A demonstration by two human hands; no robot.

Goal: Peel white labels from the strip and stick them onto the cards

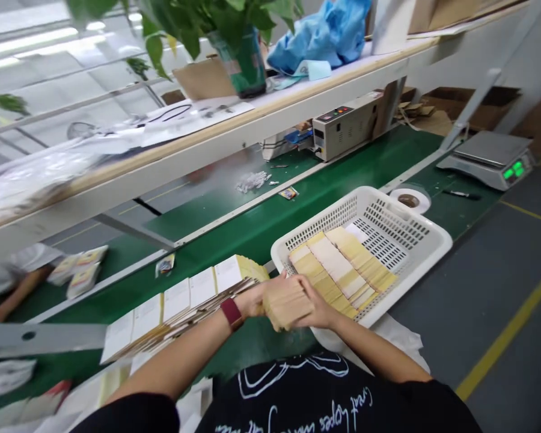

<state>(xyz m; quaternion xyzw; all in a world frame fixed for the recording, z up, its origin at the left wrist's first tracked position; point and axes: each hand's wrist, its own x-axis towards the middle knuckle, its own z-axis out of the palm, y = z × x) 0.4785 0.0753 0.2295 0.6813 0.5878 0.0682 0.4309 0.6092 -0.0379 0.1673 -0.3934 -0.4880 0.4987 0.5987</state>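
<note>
Between my two hands is a thick stack of small tan cards or envelopes [287, 304], held in front of my body. My left hand [253, 299], with a dark red band at the wrist, grips its left side. Fingers of my right hand [319, 308] wrap round its right side. Just beyond, a white plastic basket [426, 255] holds rows of similar yellow and cream stacks [338, 264]. On the left, a long row of white and yellow packets [178, 300] lies close to my left forearm. Exactly what the held pieces are, I cannot tell.
A green conveyor belt [247, 225] runs behind the basket. At the right are a tape roll [410, 199], a marker [462, 195] and a digital scale [491, 157]. A shelf edge [198, 141] crosses above, with a grey machine [345, 127] beneath it. Another person's arm [18, 291] shows at far left.
</note>
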